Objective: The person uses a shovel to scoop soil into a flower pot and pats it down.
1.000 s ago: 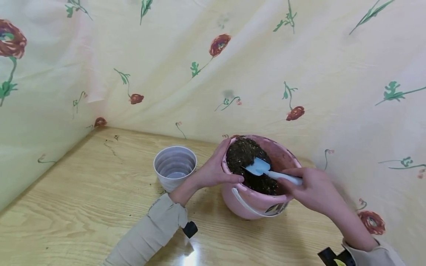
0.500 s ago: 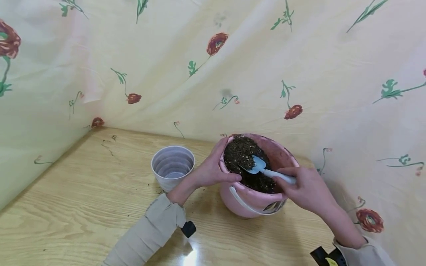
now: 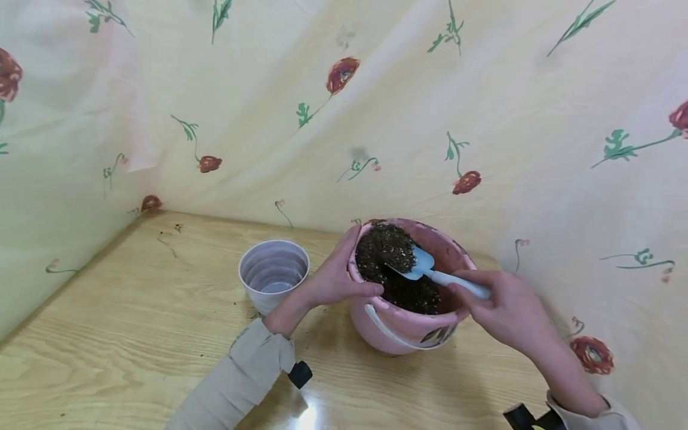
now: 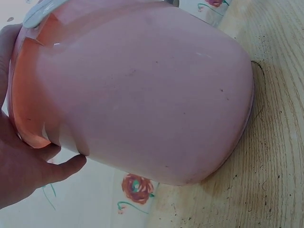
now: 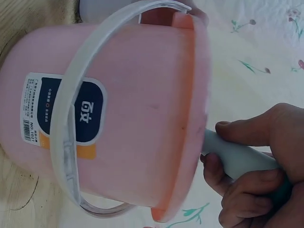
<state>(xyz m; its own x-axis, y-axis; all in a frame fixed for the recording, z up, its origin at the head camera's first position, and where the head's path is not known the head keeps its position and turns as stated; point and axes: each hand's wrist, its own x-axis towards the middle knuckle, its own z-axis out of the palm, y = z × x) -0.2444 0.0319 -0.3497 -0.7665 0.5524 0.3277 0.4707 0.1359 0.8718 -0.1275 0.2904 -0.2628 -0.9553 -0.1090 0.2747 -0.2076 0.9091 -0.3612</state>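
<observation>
**SCOOPING SOIL FROM BUCKET: 2-HAND PROCEDURE**

Status: R hand point(image 3: 507, 304) has trowel point(image 3: 442, 278) by its handle, fingers wrapped round, thumb laid along the top. L hand point(image 3: 335, 279) spans the L side of bucket point(image 3: 371, 335), thumb over the rim, fingers bent against the outer wall. Trowel sits inside the rim, blade partly under soil point(image 3: 388, 243); load vs. bed, can't tell. Bucket stands on table point(image 3: 134, 340); pot point(image 3: 273, 269) is upright, L of it.

Technique (recomm.):
1. Brace bucket w/ L hand; match push from R.
2. Drive blade in at a shallow angle, then roll wrist to level it.
3. Lift slowly, blade flat, so the heap doesn't slide.
4. Shake off excess over bucket, min. spill.
5. Clear the rim w/ blade edge; a knock prob. drops the load.
</observation>
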